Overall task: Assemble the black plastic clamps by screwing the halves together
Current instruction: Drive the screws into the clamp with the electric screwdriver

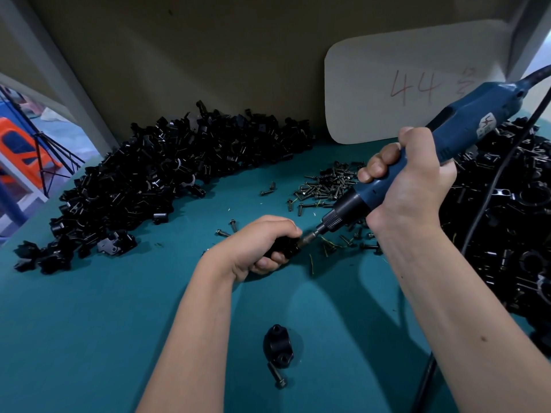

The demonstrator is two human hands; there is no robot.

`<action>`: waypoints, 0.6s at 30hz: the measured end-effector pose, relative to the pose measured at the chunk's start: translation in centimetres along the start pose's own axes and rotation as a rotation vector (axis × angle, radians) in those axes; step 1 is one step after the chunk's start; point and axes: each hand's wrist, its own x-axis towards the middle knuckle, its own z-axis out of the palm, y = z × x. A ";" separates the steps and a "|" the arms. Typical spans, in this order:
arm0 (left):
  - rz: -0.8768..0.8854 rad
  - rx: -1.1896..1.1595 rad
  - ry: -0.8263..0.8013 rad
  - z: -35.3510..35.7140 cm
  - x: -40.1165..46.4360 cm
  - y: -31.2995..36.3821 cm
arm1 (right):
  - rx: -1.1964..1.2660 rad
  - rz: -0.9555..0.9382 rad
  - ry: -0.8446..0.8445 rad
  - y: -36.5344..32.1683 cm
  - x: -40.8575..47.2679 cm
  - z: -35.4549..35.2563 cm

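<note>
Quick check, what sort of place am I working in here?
Probably a small factory assembly bench: heaps of black clamp parts, a scatter of loose screws on the green tabletop, and a corded blue electric screwdriver in the right hand.

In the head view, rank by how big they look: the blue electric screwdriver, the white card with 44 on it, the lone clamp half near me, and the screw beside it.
1. White card
2. Blue electric screwdriver, partly hidden by the right hand
3. Lone clamp half
4. Screw

The card stands farther from the camera, so it is truly larger still.

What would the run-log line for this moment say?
step: driving screw | left hand: grips clamp | right hand: holds screwdriver, bit at clamp | near edge: loose clamp half, screw
</note>
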 end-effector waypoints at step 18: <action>0.084 0.107 0.066 0.9 0.5 0.2 | 0.025 0.003 -0.014 -0.9 0.1 0.3</action>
